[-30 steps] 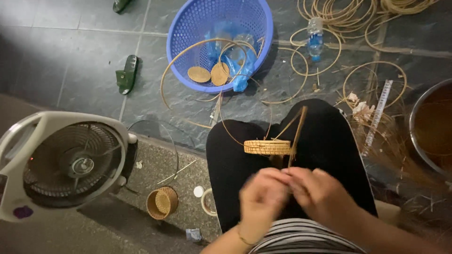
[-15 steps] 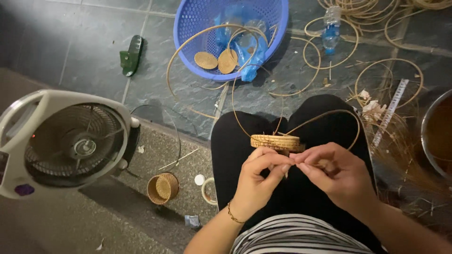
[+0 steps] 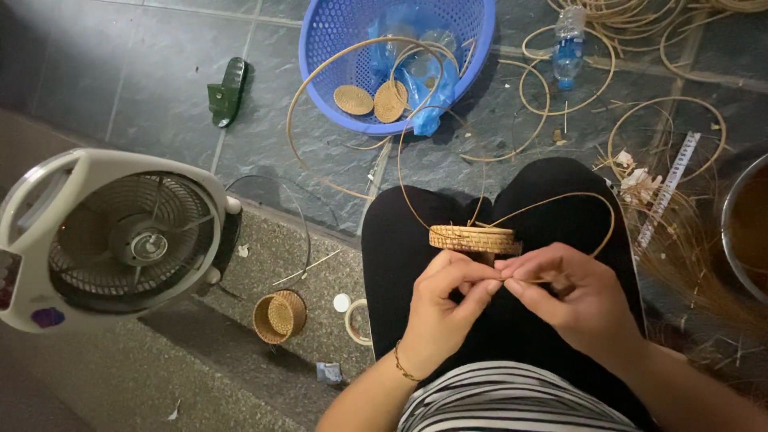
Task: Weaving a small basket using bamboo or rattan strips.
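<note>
A small round woven rattan piece (image 3: 472, 238) rests on my black-trousered lap. A thin rattan strand (image 3: 578, 200) loops out from it to the right and back toward my fingers. My left hand (image 3: 444, 308) and my right hand (image 3: 572, 298) meet just below the woven piece, fingertips pinched together on the strand's end. A bracelet circles my left wrist. The underside of the woven piece is hidden by my fingers.
A white floor fan (image 3: 112, 236) stands at the left. A small woven cup (image 3: 280, 316) and a ring lie on the step. A blue basket (image 3: 400, 48) holds woven discs and plastic. Rattan hoops (image 3: 664, 132), a water bottle (image 3: 570, 44), a ruler and a metal bowl (image 3: 740, 224) lie around.
The strand stood upright by the woven piece; now it curves out in a wide loop to the right. My hands have risen closer to the piece and pinch together.
</note>
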